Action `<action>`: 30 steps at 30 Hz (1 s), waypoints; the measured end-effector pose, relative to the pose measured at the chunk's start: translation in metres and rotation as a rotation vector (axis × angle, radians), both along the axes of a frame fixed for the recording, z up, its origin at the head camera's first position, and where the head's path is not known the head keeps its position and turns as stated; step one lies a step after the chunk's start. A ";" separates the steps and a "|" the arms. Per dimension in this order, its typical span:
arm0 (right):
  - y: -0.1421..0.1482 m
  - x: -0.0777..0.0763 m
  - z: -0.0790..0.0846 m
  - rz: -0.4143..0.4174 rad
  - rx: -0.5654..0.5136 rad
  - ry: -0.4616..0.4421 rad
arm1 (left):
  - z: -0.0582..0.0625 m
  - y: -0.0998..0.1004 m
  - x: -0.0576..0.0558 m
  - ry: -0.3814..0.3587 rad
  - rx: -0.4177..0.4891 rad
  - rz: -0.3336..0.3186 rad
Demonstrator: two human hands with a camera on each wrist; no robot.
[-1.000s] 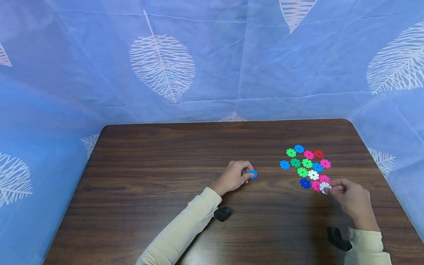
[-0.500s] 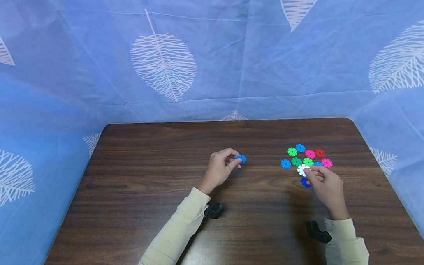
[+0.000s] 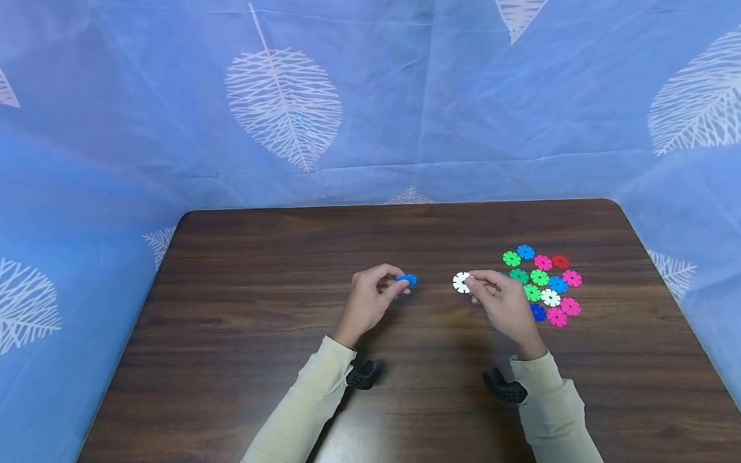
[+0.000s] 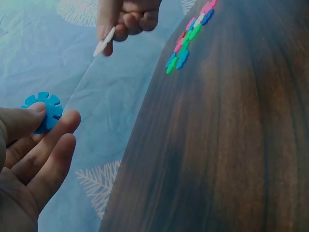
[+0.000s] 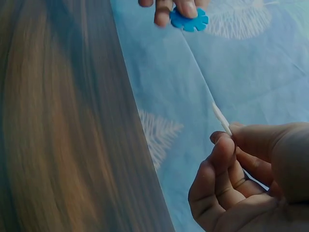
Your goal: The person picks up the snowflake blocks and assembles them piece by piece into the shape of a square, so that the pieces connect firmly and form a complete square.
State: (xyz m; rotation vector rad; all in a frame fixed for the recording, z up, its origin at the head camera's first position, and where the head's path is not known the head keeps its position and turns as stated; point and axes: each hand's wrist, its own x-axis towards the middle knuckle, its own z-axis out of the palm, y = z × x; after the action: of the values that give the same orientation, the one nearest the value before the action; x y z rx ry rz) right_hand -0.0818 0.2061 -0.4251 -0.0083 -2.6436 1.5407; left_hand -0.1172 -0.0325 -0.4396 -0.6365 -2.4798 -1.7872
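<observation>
Between thumb and fingers my left hand [image 3: 369, 299] pinches a blue notched plastic disc [image 4: 47, 112], held above the table. Facing it from the right, my right hand [image 3: 506, 308] pinches a white notched disc [image 3: 461, 283] by its edge, also raised off the table. The two discs are apart, with a short gap between them. In the right wrist view the white disc [image 5: 220, 118] is seen nearly edge-on. Behind my right hand lies a cluster of similar discs, among them a green disc [image 3: 539, 277], a red disc [image 3: 560, 261] and a pink disc [image 3: 571, 278].
The dark wooden table [image 3: 257, 317] stands against a blue cloth [image 3: 366, 109] with white leaf prints. Black wrist cameras sit under both wrists, one being the left camera [image 3: 364, 375]. Part of the disc cluster is hidden behind my right hand.
My right hand has lifted the white disc from the cluster's near edge and carried it left. My left hand has moved a little left and away from me with the blue disc.
</observation>
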 end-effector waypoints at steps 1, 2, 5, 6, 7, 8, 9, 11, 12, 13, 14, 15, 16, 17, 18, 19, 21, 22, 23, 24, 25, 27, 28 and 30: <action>-0.003 0.000 0.000 0.014 -0.013 -0.008 | 0.000 0.000 0.002 -0.002 0.000 0.005; -0.006 0.000 -0.001 0.024 -0.030 -0.019 | 0.000 -0.001 0.004 -0.004 0.005 0.009; -0.016 0.001 -0.001 0.037 -0.075 -0.063 | 0.001 -0.002 0.009 0.000 0.017 0.010; -0.020 0.001 0.000 0.042 -0.089 -0.081 | 0.001 -0.002 0.010 0.003 0.023 0.008; -0.023 0.001 -0.001 0.045 -0.099 -0.098 | 0.002 -0.003 0.011 0.007 0.031 0.004; -0.026 0.001 0.000 0.047 -0.108 -0.113 | 0.002 -0.003 0.012 0.015 0.036 0.000; -0.029 0.001 0.000 0.050 -0.110 -0.123 | 0.002 -0.003 0.012 0.022 0.039 -0.003; -0.033 0.000 0.000 0.051 -0.126 -0.135 | 0.002 -0.003 0.013 0.033 0.043 -0.007; -0.035 0.000 0.001 0.055 -0.134 -0.137 | 0.002 -0.002 0.012 0.039 0.044 -0.008; -0.037 0.000 0.001 0.054 -0.144 -0.138 | 0.001 -0.002 0.012 0.043 0.045 -0.009; -0.039 0.000 0.002 0.056 -0.156 -0.137 | 0.001 -0.002 0.012 0.049 0.041 -0.008; -0.041 -0.001 0.002 0.056 -0.168 -0.138 | 0.001 -0.002 0.012 0.051 0.043 -0.008; -0.042 -0.001 0.002 0.060 -0.182 -0.139 | 0.000 -0.002 0.012 0.052 0.046 -0.006; -0.044 -0.001 0.003 0.066 -0.195 -0.139 | 0.000 -0.001 0.012 0.059 0.043 -0.005; -0.045 -0.001 0.003 0.071 -0.204 -0.141 | 0.000 -0.001 0.013 0.064 0.045 -0.006; -0.046 -0.002 0.003 0.073 -0.210 -0.142 | 0.000 -0.001 0.013 0.070 0.047 -0.007; -0.047 -0.002 0.003 0.086 -0.209 -0.138 | 0.000 -0.001 0.013 0.080 0.054 -0.012; -0.048 -0.002 0.004 0.094 -0.201 -0.135 | 0.000 0.000 0.014 0.083 0.057 -0.014; -0.049 -0.002 0.004 0.099 -0.192 -0.133 | -0.001 0.000 0.014 0.085 0.061 -0.017; -0.049 -0.002 0.004 0.104 -0.179 -0.130 | -0.001 0.000 0.014 0.081 0.071 -0.020; -0.050 -0.002 0.004 0.108 -0.169 -0.130 | -0.001 0.000 0.015 0.079 0.076 -0.022; -0.051 -0.001 0.006 0.113 -0.148 -0.128 | -0.003 0.000 0.015 0.080 0.078 -0.019; -0.052 0.000 0.006 0.115 -0.136 -0.126 | -0.003 0.000 0.016 0.084 0.074 -0.016; -0.053 0.001 0.007 0.114 -0.123 -0.122 | -0.004 0.000 0.017 0.095 0.068 -0.009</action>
State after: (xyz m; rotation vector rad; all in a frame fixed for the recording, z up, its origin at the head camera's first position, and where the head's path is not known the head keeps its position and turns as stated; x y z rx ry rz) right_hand -0.0811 0.1527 -0.4182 0.0425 -2.6786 1.7918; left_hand -0.1000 -0.0328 -0.4439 -0.7119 -2.3488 -1.7916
